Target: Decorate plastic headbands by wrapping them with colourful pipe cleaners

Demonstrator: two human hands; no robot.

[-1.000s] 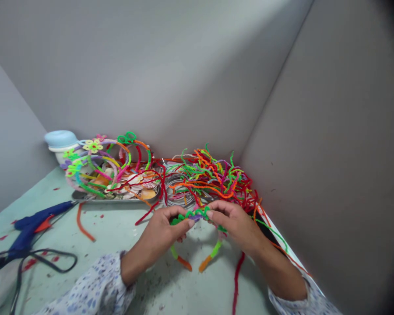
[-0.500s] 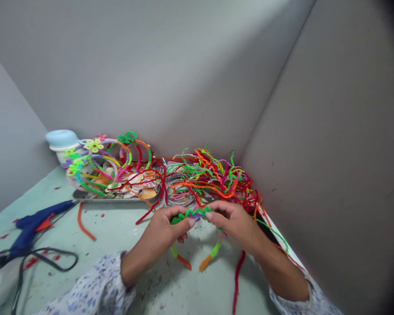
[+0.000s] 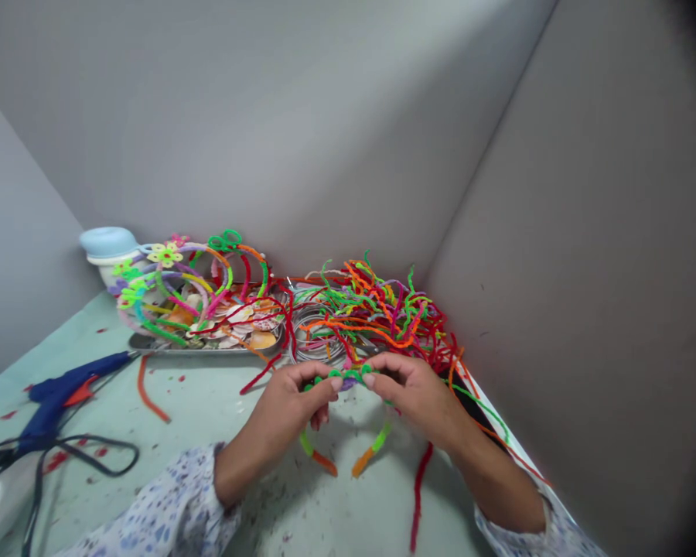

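Both hands pinch a headband (image 3: 379, 441) wrapped in coloured pipe cleaner, its two orange-tipped ends pointing down toward me. Along its top runs a wavy green pipe cleaner (image 3: 355, 374) over a purple stretch. My left hand (image 3: 293, 402) is closed on the left part of the top, thumb pressed on the green loops. Closed a little to the right of it, my right hand (image 3: 414, 391) grips the same top with thumb and forefinger. Fingers hide much of the band's sides.
Behind the hands lies a tangled heap of pipe cleaners (image 3: 383, 309) beside coiled wire (image 3: 315, 333). A metal tray (image 3: 209, 353) holds shells, with finished headbands (image 3: 229, 271) and a blue-lidded container (image 3: 111, 244) around it. A blue glue gun (image 3: 52, 398) with its cord lies left.
My left thumb has shifted slightly up and onto the green loops, with the left fingers following. My right hand stays nearly in place.
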